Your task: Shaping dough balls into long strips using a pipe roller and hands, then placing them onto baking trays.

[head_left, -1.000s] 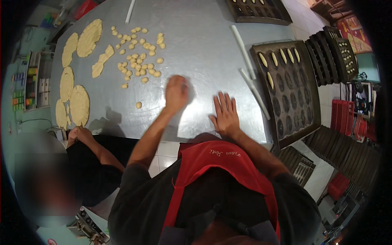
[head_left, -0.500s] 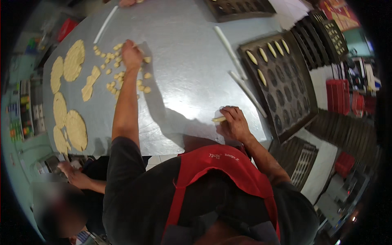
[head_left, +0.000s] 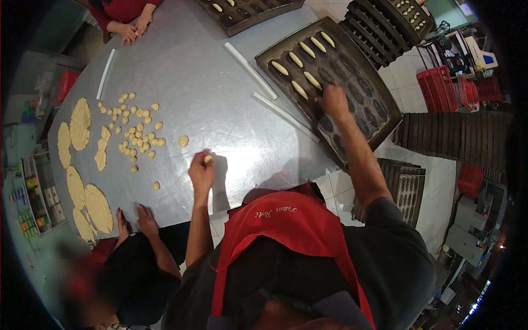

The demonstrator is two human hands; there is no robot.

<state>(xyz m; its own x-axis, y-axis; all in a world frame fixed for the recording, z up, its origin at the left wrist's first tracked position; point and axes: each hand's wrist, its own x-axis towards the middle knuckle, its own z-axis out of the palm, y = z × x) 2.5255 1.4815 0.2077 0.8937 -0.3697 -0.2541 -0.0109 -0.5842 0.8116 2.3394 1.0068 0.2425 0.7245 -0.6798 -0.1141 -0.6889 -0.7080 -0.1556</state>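
My left hand (head_left: 201, 174) is closed around a small dough ball (head_left: 208, 158), just above the steel table (head_left: 192, 77) near its front edge. To its left lie several loose dough balls (head_left: 137, 140), with one flattened dough piece (head_left: 183, 141) closest to the hand. My right hand (head_left: 334, 102) is over the dark moulded baking tray (head_left: 393, 113) at the right. Its slightly blurred fingers look apart, beside a dough stick (head_left: 313, 80) lying in a tray hollow. Several other dough sticks (head_left: 300, 90) fill nearby hollows.
Two white rods (head_left: 286, 117) lie along the tray's left side; another (head_left: 106, 74) is at far left. Flat dough sheets (head_left: 99, 208) cover the left edge. One co-worker's hands (head_left: 137, 27) rest at the far edge, another's (head_left: 146, 219) at the near left. Red crates (head_left: 437, 89) stand right.
My right hand has moved from the table to the tray and let go of its dough stick there. My left hand has drawn back from the dough balls holding one. The view has shifted right.
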